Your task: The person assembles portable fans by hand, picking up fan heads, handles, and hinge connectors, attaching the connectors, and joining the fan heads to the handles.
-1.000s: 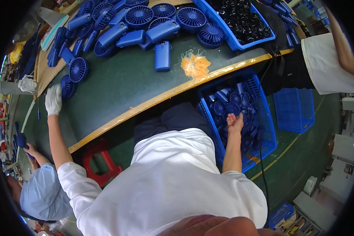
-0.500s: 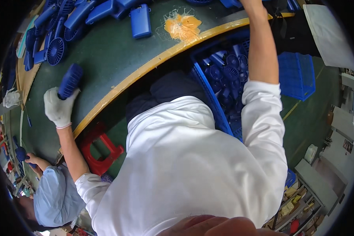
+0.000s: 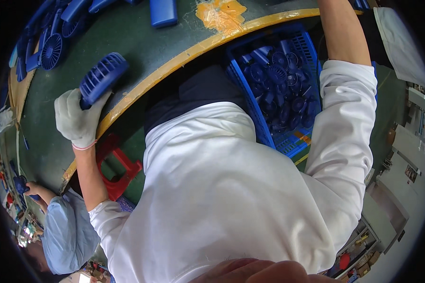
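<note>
My left hand [image 3: 78, 119], in a white glove, is closed round a blue handheld fan [image 3: 103, 78] over the green table. The fan's round slatted head sticks up out of the grip, while its lower end is hidden by the glove. At the upper right my right forearm [image 3: 345, 33] reaches past the top of the picture, so the hand itself is out of sight. On the table beyond my left hand lie more blue fans [image 3: 52, 51], heaped at the far left. A blue flat case-like piece [image 3: 163, 12] lies near the top middle.
A blue crate [image 3: 269, 132] full of blue fans stands below the table's yellow edge [image 3: 174, 59]. Patchy orange tape [image 3: 219, 14] covers part of the tabletop. A red stool [image 3: 134, 165] is under the edge. At the lower left another person in a light blue sleeve [image 3: 63, 231] holds a dark fan.
My left hand has turned the fan so its head tilts further right and shows its slatted side. My right arm has moved up and right, taking the hand out of the picture. The view has shifted slightly.
</note>
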{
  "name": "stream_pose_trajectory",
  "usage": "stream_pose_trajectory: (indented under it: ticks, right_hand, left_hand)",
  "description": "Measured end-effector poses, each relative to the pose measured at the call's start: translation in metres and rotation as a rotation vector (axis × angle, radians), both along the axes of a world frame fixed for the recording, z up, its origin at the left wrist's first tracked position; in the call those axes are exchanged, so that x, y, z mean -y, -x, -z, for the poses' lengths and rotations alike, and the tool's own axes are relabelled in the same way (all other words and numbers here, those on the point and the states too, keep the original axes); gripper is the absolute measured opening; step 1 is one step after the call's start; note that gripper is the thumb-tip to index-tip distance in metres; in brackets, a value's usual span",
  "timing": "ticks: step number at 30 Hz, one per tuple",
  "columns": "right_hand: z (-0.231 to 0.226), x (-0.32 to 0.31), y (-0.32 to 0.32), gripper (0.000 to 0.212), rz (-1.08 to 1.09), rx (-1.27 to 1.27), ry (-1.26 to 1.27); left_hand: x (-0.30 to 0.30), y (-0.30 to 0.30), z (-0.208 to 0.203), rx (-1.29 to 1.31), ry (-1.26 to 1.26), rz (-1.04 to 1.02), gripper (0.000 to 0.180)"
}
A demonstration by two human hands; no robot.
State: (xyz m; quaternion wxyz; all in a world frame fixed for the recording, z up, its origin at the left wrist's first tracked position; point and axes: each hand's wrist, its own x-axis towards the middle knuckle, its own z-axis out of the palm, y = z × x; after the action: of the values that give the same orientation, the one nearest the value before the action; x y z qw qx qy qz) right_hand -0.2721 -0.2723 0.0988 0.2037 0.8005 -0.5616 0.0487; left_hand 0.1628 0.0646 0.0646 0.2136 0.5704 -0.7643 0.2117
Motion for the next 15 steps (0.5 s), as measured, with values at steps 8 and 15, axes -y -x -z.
stream_pose_trajectory:
  ticks: [8, 15]
  right_hand:
    - [-0.02, 0.01, 0.013, 0.018, -0.268, 0.205, -0.293]
    - [-0.012, 0.007, 0.019, 0.021, -0.162, 0.879, -0.281]
  left_hand:
    - [0.002, 0.006, -0.005, -0.144, -0.173, -0.096, 0.038]
    - [0.007, 0.009, -0.012, -0.147, -0.318, -0.094, 0.031]
